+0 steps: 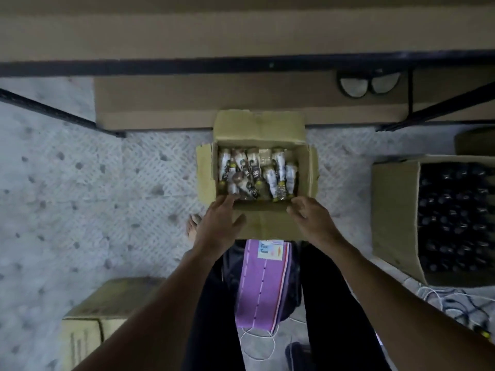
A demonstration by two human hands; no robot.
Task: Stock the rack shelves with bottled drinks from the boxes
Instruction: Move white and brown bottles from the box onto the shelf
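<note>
Reach past the near rim of the open box (pixel 259 124) on the floor and take one bottle by the body, not the cap; better to lift from the top of the jumble than to tug one out from beneath. Found at that rim now: left hand (pixel 217 223), fingers straight and a little apart, tips over the near-left corner, thumb splayed on the folded-down front flap; right hand (pixel 310 218) at the near-right corner, fingers bent, gripping or merely resting impossible to tell. Holding no bottle yet, either one. Inside the box: pale-labelled bottles (pixel 278 170), lying loose and crossed, covering most of the bottom. Off to the right, well apart: a second open box (pixel 393 210) packed with dark bottles (pixel 455 215) standing upright, caps up. Near left, a shut box (pixel 107 303), contents hidden. Just beyond the open box, the black rack (pixel 187 66), with a tan shelf (pixel 241 30) showing no bottles so far.
</note>
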